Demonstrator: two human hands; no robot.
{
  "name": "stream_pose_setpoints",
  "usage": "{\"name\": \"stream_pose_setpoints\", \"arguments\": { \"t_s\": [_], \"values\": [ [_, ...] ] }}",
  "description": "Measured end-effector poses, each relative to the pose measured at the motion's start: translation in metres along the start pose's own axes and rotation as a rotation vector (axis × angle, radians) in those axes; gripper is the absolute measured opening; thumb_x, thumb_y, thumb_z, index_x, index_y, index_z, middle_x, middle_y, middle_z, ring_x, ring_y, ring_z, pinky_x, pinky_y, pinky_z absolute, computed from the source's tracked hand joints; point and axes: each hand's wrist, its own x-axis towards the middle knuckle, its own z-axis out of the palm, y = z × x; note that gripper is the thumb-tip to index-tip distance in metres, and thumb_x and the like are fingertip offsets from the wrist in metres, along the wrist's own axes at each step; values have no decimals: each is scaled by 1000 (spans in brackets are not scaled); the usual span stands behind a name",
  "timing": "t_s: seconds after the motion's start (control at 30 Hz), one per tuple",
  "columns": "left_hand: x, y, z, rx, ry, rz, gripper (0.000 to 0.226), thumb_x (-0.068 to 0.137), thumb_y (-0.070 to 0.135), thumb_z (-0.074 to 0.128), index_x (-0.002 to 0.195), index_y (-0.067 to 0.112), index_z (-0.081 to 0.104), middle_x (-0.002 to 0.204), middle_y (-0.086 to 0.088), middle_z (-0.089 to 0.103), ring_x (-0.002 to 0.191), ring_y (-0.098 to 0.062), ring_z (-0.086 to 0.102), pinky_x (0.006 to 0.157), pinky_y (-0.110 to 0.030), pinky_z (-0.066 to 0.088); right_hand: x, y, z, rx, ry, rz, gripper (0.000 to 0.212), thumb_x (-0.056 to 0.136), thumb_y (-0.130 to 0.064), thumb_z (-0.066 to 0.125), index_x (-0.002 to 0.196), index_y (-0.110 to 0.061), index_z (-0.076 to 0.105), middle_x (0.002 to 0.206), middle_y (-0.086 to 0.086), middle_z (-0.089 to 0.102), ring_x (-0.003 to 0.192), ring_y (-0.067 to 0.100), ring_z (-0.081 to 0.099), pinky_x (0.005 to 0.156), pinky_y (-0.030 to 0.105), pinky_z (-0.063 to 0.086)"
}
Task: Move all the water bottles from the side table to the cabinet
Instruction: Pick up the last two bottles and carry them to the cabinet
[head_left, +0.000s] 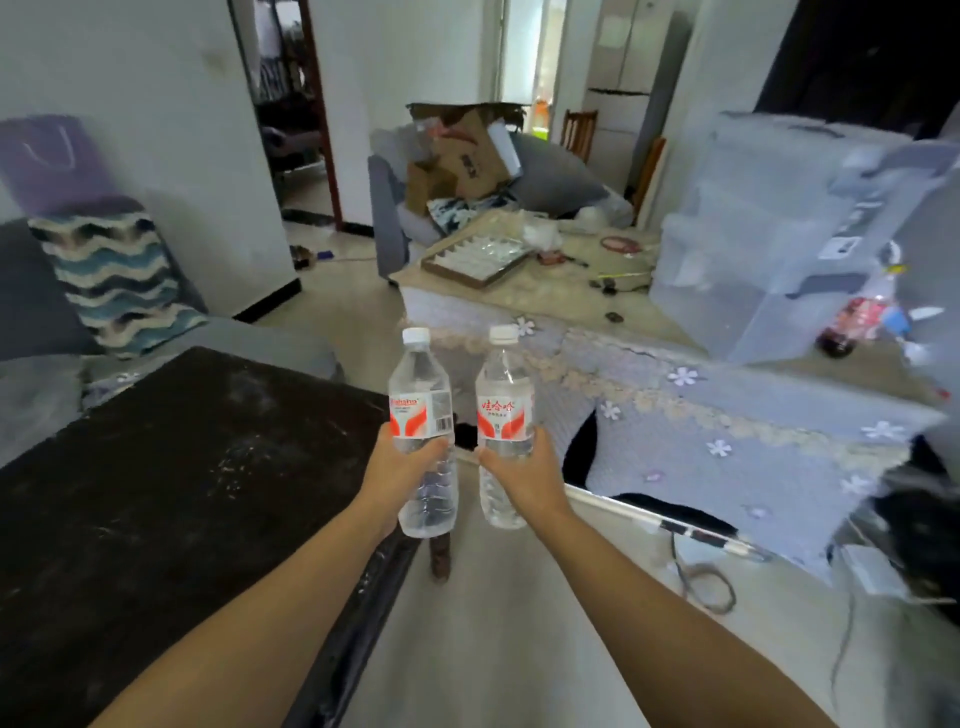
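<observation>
My left hand (397, 470) is wrapped round one clear plastic water bottle with a white cap and red label (422, 415); my right hand (524, 475) grips its twin (503, 415). I hold both upright, side by side over the floor, just right of the dark wooden side table (171, 493).

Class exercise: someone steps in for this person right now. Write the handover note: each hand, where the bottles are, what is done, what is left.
Left hand: grips the left bottle around its lower half, upright, cap on.
Right hand: grips the right bottle the same way, upright, cap on.
Both bottles are in the air over the floor, between the dark table on the left and the cloth-covered table on the right.
Done: two bottles picked up; no other water bottle shows on the dark table.
Left: carry both to the cabinet and set them down. I cannot tell which piece is the cabinet in this view.
</observation>
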Motion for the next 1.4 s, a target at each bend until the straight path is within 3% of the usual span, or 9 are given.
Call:
{"name": "stream_pose_setpoints", "arguments": {
  "t_s": [0.1,0.2,0.33,0.47,0.6,0.73,0.87,1.07,1.4],
  "values": [
    [-15,-3,33,59,-142,12,18,81,17,72,96,16,62,85,-2,71,73,-10,70,63,-26,56,-26,14,-34,13,144,35,49,69,-31,83,103,-34,47,95,-17,61,82,-6,58,64,6,41],
    [-35,-9,64,79,-270,-44,38,78,24,75,112,18,58,100,-1,69,93,-18,67,79,-34,55,-63,29,-66,45,278,101,44,70,-31,82,101,-35,51,95,-18,62,83,-3,61,68,10,45],
    [-68,-18,97,147,-484,7,23,77,24,74,97,28,64,90,4,73,89,-16,70,74,-32,56,-125,47,-96,46,423,155,56,71,-33,82,119,-24,55,109,-7,67,100,10,65,87,29,54],
    [-108,-21,135,142,-668,0,26,75,27,77,97,33,64,89,6,73,87,-15,70,76,-33,54,-194,59,-130,33,576,223,49,70,-31,83,110,-31,55,102,-11,66,94,5,64,83,26,55],
    [-170,-17,183,138,-879,16,33,72,27,79,101,28,63,91,4,73,89,-19,70,76,-33,54,-274,65,-173,8,754,363,69,66,-44,81,123,-26,47,116,-2,57,106,17,59,87,30,48],
    [-261,-11,235,154,-1129,56,40,70,25,78,106,29,60,99,2,71,95,-19,67,83,-36,54,-372,72,-228,-3,984,446,69,67,-40,81,125,-23,48,121,2,58,108,19,61,96,41,51],
    [-358,-10,273,174,-1294,59,47,69,38,77,109,39,52,100,12,67,93,-10,64,71,-27,50,-468,73,-265,-22,1113,509,67,65,-42,81,123,-19,54,119,7,62,107,23,63,96,45,52],
    [-550,-15,300,197,-1581,106,44,70,41,77,107,37,53,97,5,68,87,-17,69,72,-35,58,-653,88,-305,9,1378,573,64,66,-35,82,119,-24,47,118,3,58,103,17,61,82,28,53],
    [-836,-39,303,222,-2012,246,36,74,31,77,105,28,58,97,2,71,91,-20,68,79,-37,55,-938,90,-310,-7,1831,702,70,72,-39,82,128,-19,45,120,1,59,108,18,59,93,31,50]
  ]
}}
